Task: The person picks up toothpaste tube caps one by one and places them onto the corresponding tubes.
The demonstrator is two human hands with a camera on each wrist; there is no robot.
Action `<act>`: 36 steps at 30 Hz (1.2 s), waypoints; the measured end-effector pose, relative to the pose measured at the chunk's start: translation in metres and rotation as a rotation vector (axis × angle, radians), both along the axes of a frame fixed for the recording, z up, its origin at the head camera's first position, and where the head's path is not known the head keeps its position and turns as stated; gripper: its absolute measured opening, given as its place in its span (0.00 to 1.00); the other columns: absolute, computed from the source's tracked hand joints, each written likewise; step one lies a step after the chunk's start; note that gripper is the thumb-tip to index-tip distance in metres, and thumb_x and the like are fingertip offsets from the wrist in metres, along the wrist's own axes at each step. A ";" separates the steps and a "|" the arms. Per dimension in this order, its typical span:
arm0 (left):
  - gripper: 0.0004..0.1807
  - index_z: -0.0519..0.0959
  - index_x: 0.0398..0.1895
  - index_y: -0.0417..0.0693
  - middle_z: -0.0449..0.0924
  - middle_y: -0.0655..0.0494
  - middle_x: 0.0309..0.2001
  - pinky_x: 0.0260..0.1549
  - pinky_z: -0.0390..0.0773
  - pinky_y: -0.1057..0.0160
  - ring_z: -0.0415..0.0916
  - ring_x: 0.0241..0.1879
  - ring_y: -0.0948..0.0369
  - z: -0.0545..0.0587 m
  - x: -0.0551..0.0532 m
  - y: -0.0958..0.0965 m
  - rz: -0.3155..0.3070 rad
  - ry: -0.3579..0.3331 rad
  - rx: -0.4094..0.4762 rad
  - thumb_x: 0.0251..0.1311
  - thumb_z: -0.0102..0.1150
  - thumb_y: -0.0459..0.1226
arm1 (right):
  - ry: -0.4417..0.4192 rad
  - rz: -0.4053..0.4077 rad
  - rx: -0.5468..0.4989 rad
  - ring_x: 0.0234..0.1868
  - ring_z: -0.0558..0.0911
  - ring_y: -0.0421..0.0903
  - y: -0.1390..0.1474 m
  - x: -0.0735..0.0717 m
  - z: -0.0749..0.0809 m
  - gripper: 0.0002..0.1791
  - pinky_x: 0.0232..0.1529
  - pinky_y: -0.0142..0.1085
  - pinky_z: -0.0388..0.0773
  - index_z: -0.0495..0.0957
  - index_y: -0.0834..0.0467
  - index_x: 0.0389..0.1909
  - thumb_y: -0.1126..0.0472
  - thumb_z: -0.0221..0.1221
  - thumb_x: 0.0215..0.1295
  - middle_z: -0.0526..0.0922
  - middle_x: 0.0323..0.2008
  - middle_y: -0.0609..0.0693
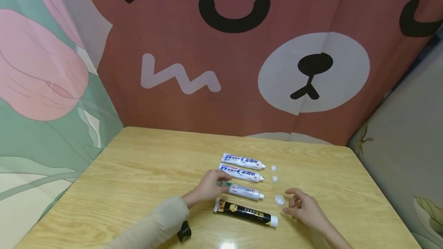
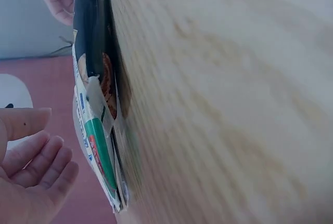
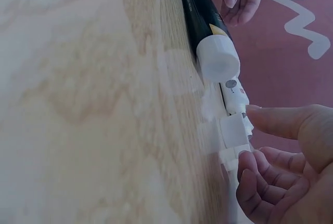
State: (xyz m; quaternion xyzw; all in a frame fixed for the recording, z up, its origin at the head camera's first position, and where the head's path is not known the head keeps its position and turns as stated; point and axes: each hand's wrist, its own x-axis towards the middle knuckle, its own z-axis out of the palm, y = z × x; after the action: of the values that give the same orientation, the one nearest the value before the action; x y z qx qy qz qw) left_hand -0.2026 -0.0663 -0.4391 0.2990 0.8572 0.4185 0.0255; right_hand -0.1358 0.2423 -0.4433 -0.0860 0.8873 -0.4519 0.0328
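Four tubes lie in a column, so several in all: two white-and-blue toothpaste tubes [image 1: 243, 161] at the back, a silver toothpaste tube [image 1: 246, 191] with a green tail, and a black toothpaste tube [image 1: 245, 212] with its white cap on, nearest me. My left hand [image 1: 210, 184] hovers at the silver tube's tail, partly hiding it. In the left wrist view its fingers [image 2: 44, 164] are loosely bent, apart from the tubes. My right hand [image 1: 306, 208] is beside a large white cap [image 1: 279, 200], fingers loosely curled and holding nothing. The three farther tubes are uncapped.
Two small white caps [image 1: 273, 168] sit beside the nozzles of the back tubes. A small black object [image 1: 184, 231] shows by the left sleeve. The wooden table [image 1: 138, 164] meets a cartoon bear curtain [image 1: 235, 80] at its far edge.
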 end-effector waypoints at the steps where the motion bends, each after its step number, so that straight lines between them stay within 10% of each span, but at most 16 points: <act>1: 0.16 0.79 0.41 0.36 0.79 0.48 0.39 0.39 0.76 0.65 0.75 0.38 0.57 -0.001 -0.001 0.001 0.005 -0.011 -0.007 0.45 0.66 0.29 | 0.001 0.007 -0.002 0.18 0.72 0.37 0.000 -0.001 -0.001 0.31 0.16 0.31 0.71 0.68 0.72 0.50 0.66 0.68 0.45 0.71 0.24 0.50; 36: 0.17 0.81 0.39 0.40 0.81 0.55 0.38 0.43 0.72 0.70 0.75 0.41 0.63 -0.006 -0.016 0.019 -0.018 -0.035 -0.229 0.40 0.70 0.30 | 0.080 0.073 0.072 0.18 0.67 0.33 -0.006 -0.014 -0.006 0.19 0.17 0.27 0.65 0.77 0.65 0.40 0.64 0.68 0.46 0.71 0.23 0.46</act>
State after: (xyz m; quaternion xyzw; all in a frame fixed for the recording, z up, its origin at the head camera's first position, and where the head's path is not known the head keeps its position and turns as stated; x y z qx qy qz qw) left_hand -0.2182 -0.0474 -0.4446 0.2943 0.8961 0.3230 0.0782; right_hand -0.1498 0.2359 -0.4498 -0.1350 0.8998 -0.4145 0.0171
